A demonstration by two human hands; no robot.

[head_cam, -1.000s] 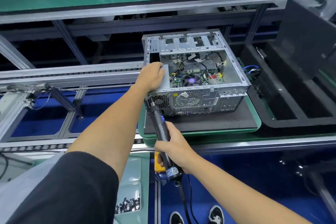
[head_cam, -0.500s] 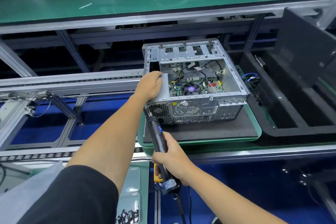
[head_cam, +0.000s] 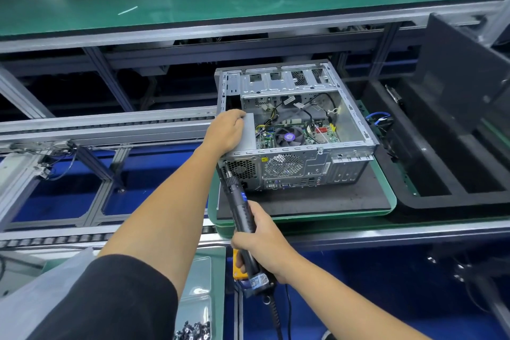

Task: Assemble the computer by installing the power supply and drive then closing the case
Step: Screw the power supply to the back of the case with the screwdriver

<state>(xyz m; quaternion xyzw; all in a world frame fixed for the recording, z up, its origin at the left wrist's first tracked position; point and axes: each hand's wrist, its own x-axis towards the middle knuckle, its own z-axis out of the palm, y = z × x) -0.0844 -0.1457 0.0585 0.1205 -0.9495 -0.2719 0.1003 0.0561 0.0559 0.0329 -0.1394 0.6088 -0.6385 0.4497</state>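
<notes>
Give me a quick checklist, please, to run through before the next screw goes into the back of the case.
1. Power supply seated in the case corner: ok.
2. Left hand pressing it down: ok.
3. Right hand gripping the electric screwdriver: ok.
4. Bit tip at the rear panel, beside the supply's grille: ok.
5. Screw loaded on the bit: cannot tell.
6. Cables clear of the supply: cannot tell.

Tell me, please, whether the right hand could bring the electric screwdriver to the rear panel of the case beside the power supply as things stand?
Probably yes. The right hand grips the electric screwdriver, whose tip already sits at the rear panel near its left corner, with nothing between. The left hand rests on the power supply above, clear of it.
</notes>
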